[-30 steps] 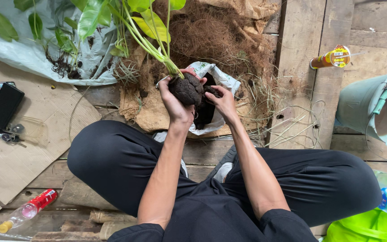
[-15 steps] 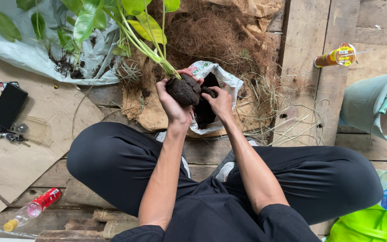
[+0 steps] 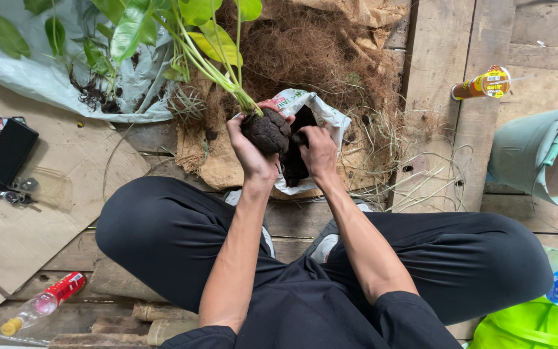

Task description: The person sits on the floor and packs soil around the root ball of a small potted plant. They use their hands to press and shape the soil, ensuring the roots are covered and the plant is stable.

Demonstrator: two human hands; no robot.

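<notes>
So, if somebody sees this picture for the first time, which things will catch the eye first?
First, the dark soil ball of a green-leaved plant, held in the left hand at the centre. Beside it the right hand reaches into a white bag of soil. Behind them lies a big heap of brown coconut fibre, and at the right edge stands a pale green bucket.

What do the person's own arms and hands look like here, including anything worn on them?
Both forearms are bare from the short black sleeves down. The left hand and right hand wear no gloves; no rings, watch or bracelets are visible. Dark soil smudges the fingers.
</notes>
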